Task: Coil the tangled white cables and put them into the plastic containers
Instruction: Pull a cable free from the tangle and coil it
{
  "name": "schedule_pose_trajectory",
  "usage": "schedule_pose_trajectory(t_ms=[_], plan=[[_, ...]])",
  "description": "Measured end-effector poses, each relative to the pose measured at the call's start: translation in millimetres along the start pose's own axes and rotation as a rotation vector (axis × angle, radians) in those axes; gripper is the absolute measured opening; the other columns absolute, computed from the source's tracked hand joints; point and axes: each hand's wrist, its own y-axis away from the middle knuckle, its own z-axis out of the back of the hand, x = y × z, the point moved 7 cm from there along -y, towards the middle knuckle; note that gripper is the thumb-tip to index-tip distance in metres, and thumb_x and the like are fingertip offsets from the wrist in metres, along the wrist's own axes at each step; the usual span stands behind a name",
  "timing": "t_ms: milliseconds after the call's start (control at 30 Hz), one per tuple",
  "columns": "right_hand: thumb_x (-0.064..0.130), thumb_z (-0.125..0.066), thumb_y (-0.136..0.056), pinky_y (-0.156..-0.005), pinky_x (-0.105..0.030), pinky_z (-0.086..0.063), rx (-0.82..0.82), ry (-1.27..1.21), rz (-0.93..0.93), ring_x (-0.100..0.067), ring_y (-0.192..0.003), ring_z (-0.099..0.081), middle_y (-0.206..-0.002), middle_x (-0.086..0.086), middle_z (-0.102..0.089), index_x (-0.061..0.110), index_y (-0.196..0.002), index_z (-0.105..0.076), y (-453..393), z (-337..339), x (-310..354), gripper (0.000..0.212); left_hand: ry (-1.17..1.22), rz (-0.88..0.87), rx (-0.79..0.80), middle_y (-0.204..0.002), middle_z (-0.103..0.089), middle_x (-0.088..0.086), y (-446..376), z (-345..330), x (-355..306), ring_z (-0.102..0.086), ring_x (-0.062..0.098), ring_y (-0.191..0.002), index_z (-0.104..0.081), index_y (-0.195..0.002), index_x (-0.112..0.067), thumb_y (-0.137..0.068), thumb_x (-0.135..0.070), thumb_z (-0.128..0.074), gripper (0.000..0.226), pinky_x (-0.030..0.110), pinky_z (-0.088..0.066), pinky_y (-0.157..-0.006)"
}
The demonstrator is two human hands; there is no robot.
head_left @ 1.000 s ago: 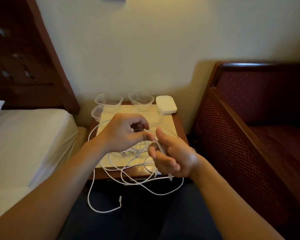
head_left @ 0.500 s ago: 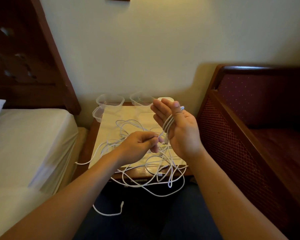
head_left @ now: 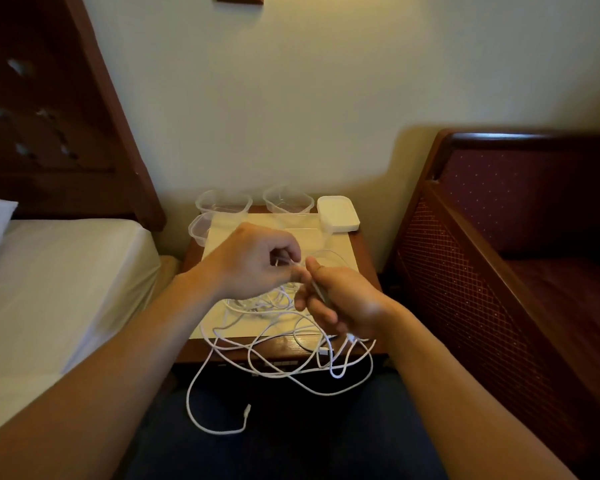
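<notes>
Tangled white cables (head_left: pixel 284 355) lie on the small wooden nightstand (head_left: pixel 364 251) and spill over its front edge, one plug end dangling low. My left hand (head_left: pixel 253 261) pinches a cable strand above the tangle. My right hand (head_left: pixel 340 303) is close beside it, fingers curled round several cable strands wound across the palm. Clear plastic containers (head_left: pixel 222 204) stand at the back of the nightstand, two in a row and one at the left edge, all with nothing in them that I can see.
A white lidded box (head_left: pixel 338 213) sits at the back right of the nightstand. A cream mat (head_left: pixel 329 247) covers the top. A bed with a white sheet (head_left: pixel 59 271) is at the left, a dark red bench (head_left: pixel 520 258) at the right.
My right hand has dropped from its raised, fingers-up pose down to just above the tangle. My left hand rose and swung over to meet it, drawing cable round the right hand.
</notes>
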Motion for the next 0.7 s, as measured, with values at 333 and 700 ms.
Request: schedule_pose_trajectory(t_ms=[333, 700], plan=[[0.033, -0.044, -0.105, -0.081, -0.031, -0.06, 0.351, -0.849, 0.553, -0.024, -0.096, -0.074, -0.109, -0.013, -0.075, -0.003, -0.123, -0.064, 16.2, -16.8, 82.2, 0.044, 0.63, 0.361, -0.067, -0.075, -0.064, 0.019, -8.5, -33.3, 24.3, -0.057, 0.026, -0.066, -0.062, -0.096, 0.012, -0.102, -0.006, -0.056, 0.02, 0.036, -0.047, -0.063], [0.034, -0.041, -0.109, -0.079, -0.015, -0.049, -0.637, 0.652, 0.556, -0.01, -0.101, -0.064, -0.116, 0.0, -0.066, 0.014, -0.117, -0.066, 11.3, 32.6, 75.6, 0.033, 0.169, 0.332, 0.333, -0.077, -0.069, -0.006, -4.3, -37.2, 7.7, -0.062, 0.008, -0.069, -0.073, -0.11, -0.018, -0.102, -0.017, -0.057, 0.019, 0.031, -0.054, -0.072]])
